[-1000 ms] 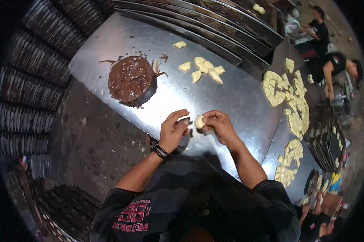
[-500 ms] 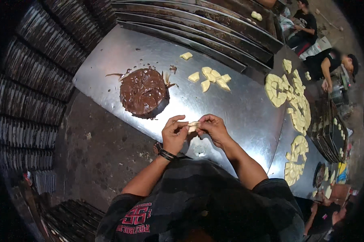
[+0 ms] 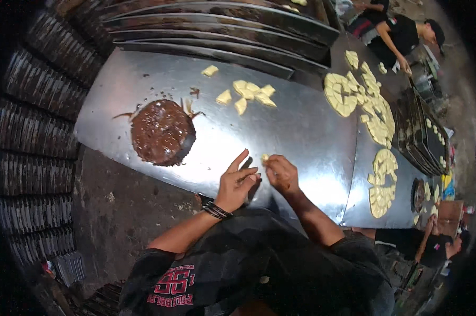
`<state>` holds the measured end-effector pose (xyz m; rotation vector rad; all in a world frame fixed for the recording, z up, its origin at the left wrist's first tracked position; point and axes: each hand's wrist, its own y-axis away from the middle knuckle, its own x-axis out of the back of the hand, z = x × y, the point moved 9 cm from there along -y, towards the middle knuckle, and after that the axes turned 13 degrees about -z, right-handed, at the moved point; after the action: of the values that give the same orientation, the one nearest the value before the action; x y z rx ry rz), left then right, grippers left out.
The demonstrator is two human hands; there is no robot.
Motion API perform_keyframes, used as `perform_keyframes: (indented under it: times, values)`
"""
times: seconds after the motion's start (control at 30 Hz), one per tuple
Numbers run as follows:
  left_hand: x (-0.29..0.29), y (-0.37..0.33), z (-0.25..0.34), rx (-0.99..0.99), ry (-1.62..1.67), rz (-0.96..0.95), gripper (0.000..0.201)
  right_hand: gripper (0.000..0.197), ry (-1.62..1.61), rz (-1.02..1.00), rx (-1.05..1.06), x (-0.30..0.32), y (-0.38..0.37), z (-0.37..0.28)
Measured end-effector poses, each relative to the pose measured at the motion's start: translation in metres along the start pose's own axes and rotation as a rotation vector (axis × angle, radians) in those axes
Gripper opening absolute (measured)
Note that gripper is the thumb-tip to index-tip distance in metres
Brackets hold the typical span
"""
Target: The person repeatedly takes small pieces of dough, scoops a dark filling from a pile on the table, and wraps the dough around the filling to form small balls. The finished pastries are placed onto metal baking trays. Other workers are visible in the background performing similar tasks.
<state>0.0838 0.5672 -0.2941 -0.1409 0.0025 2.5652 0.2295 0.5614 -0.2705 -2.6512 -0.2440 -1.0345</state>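
My left hand (image 3: 236, 184) hovers over the near edge of the metal table with its fingers apart and nothing in them. Beside it, my right hand (image 3: 282, 174) is closed in a pinch on a small piece of pale dough (image 3: 264, 157), mostly hidden by the fingers. To the left, a round mound of glossy chocolate filling (image 3: 162, 129) sits on the table, with a spatula-like handle or two sticking out at its rim. Several flat cut dough pieces (image 3: 246, 90) lie beyond my hands, and a lone dough piece (image 3: 209, 70) lies farther off.
Large dark baking trays (image 3: 222, 42) are stacked along the far edge. Many dough pieces (image 3: 377, 116) cover the right side of the table (image 3: 312, 137). Racks of trays (image 3: 32, 168) line the left. Co-workers (image 3: 399, 39) are at the far right and lower right.
My hands have come apart. The dough they both held is now in my right hand alone, and my left fingers have spread. The whole view has shifted, moving the table leftward in it.
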Motion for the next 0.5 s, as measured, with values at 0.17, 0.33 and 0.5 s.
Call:
perform_keyframes:
  times: [0.17, 0.33, 0.5]
  values:
    - [0.006, 0.020, -0.013, 0.165, 0.257, 0.192, 0.028, 0.010, -0.012, -0.312, 0.017, 0.000, 0.050, 0.035]
    - [0.020, 0.054, -0.013, 0.155, 0.225, 0.381, 0.026, 0.019, -0.129, -0.584, 0.118, 0.007, 0.000, 0.038]
    - [0.031, 0.078, -0.002, 0.202, 0.232, 0.448, 0.027, 0.013, 0.275, -0.469, 0.165, -0.053, -0.003, 0.036]
